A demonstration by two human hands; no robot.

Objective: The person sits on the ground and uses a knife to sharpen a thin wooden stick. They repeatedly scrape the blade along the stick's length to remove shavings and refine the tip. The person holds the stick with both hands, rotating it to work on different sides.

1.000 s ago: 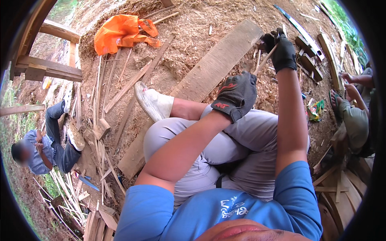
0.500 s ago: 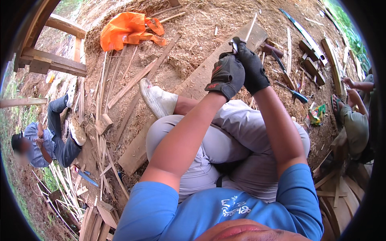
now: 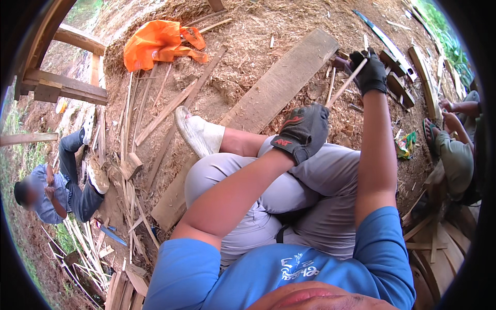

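Observation:
My left hand, in a dark glove with red markings, is closed round the lower end of a thin wooden stick. The stick slants up and right from that fist. At its far end my right hand, also in a dark glove, has its fingers bent about the tip; whether a tool is in that hand as well is hidden. Beyond my bent legs a wide plank lies slanted on shavings. Close to the right hand are dark wooden blocks and a long blade.
An orange bag lies at the far left of the plank. Wood strips and a blue-handled knife are on the left, near a seated person. Another person sits at the right. A wooden frame stands at upper left.
My hands have moved apart: the right went out to the right, the left came nearer. The stick now spans between them, and the small metal tool seen at my hands no longer shows.

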